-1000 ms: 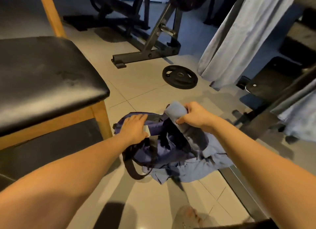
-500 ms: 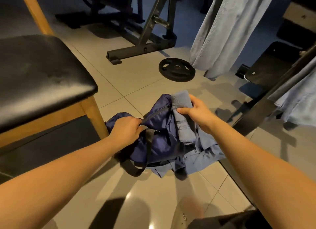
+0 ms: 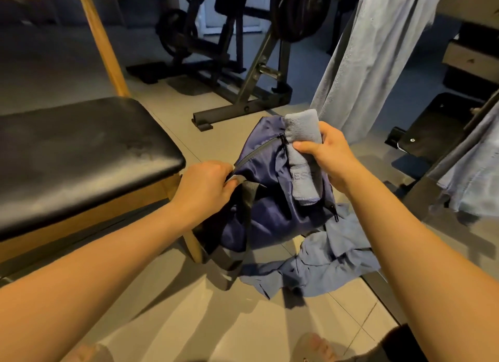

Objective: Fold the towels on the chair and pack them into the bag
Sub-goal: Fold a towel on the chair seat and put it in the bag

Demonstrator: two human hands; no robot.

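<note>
From the head view, a slick, thin navy fabric bag (image 3: 270, 221) is lifted off the glossy tiled floor (image 3: 167, 313), creased and slumped, its dark zip (image 3: 259, 148) running along the upper edge; its inside is hidden. The left hand (image 3: 205, 186) clenches the bag's rim beside a broad black webbing strap (image 3: 247, 202). The right hand (image 3: 324, 153) wraps thumb and fingers round a plush grey-blue towel (image 3: 301, 134), folded into a narrow bar pressed against the bag's top. A crumpled blue cloth (image 3: 326, 256) lies below. The chair (image 3: 81, 151) has a smooth black padded seat on wood.
</note>
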